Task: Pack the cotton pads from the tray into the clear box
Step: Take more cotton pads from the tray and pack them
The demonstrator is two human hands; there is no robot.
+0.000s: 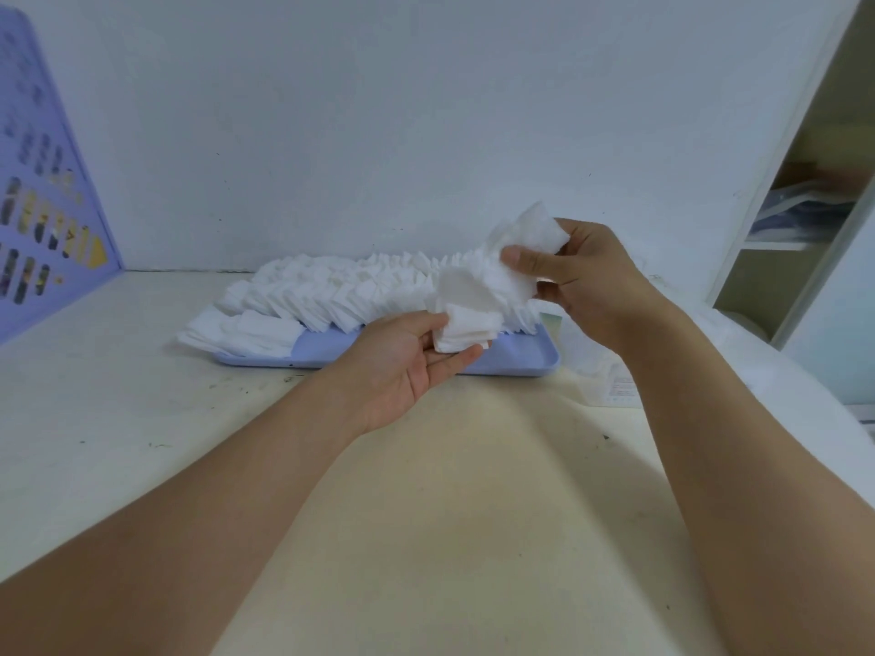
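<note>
Pale, cream-coloured tabletop [426,466] runs up to a plain white wall [379,111], and both bare forearms reach out over it.

The left hand [407,362] lies palm up above the near edge of the tray, thumb and fingers curled round a small stack of square cotton pads [466,326]; 1 pad at the top of that stack stands curved upward. The right hand [582,272] is raised higher and further right, thumb pressing on top of a thicker, fanned bunch of pads [516,258] with the fingers wrapped behind it.

Beneath and behind the hands, a lilac-blue tray [516,357] sits on the table close to the wall, heaped with a long row of white cotton pads [341,291], most leaning on edge; a few at the left end [236,333] lie flat and overhang the rim.

Just right of the tray, partly hidden by the right wrist, is something clear with a printed label [620,385]; whether it is the box cannot be told. A purple board with small pictures [42,229] leans at far left, and an open shelf unit [795,229] stands at far right.
</note>
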